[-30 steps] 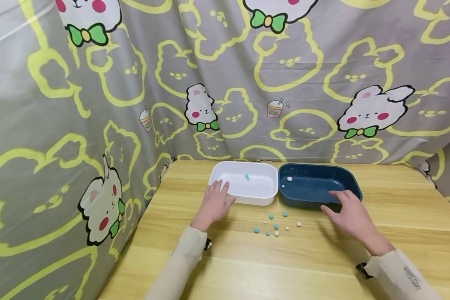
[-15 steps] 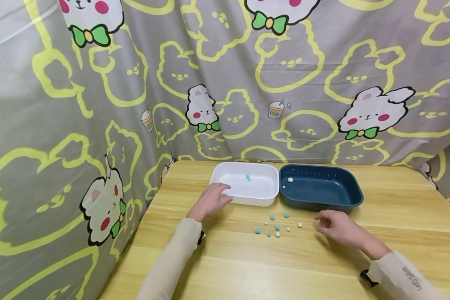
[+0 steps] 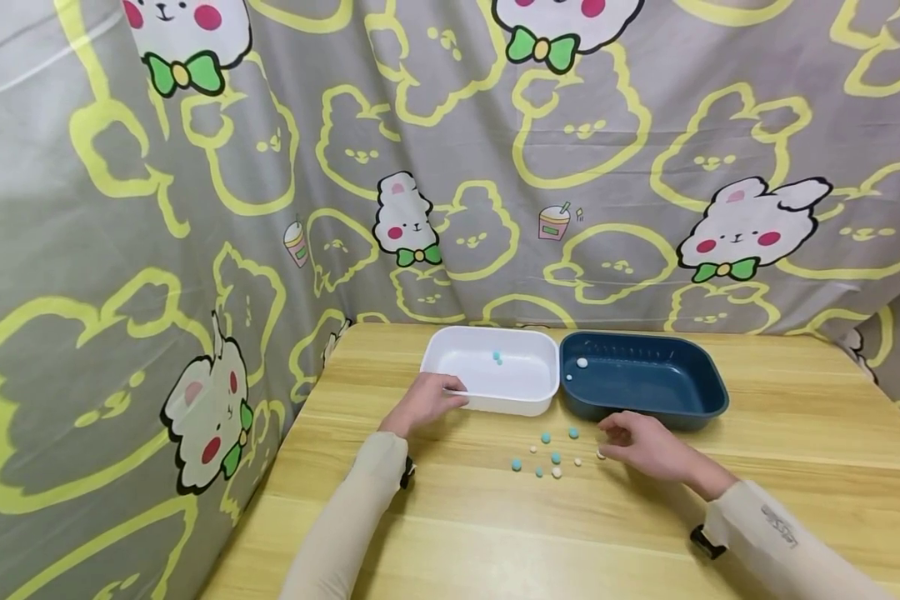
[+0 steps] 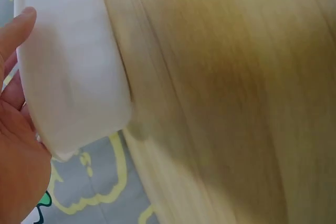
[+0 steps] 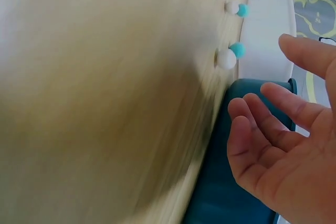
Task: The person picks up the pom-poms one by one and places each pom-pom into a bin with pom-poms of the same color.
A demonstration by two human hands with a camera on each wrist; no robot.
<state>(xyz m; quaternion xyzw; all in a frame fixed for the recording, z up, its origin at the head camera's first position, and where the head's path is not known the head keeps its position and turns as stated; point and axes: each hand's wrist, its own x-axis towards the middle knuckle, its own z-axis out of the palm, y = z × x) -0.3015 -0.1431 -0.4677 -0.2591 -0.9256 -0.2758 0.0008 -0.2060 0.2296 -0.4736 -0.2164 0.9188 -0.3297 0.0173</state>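
Note:
My left hand (image 3: 423,402) holds the near-left rim of the white bin (image 3: 510,405). In the left wrist view the thumb (image 4: 21,27) lies on the bin's outer wall, with the other fingers behind the rim. Just in front of the dark blue bin (image 3: 645,412), my right hand (image 3: 648,447) hovers over a small white ball (image 3: 601,455), which it partly covers. Its thumb and forefinger are apart in the right wrist view, and that white ball (image 5: 227,59) lies beyond them. Several small turquoise balls (image 3: 556,458) and white balls (image 3: 557,472) are scattered on the table.
The two bins stand side by side near the back of the wooden table (image 3: 495,533). Two turquoise balls (image 3: 497,356) lie in the white one and two white balls (image 3: 582,362) in the blue one. A patterned curtain (image 3: 487,150) hangs behind and at left.
My right hand has moved from over the blue bin's near rim down and left to the white ball. My left hand has lowered onto the white bin's rim. The balls lie as before.

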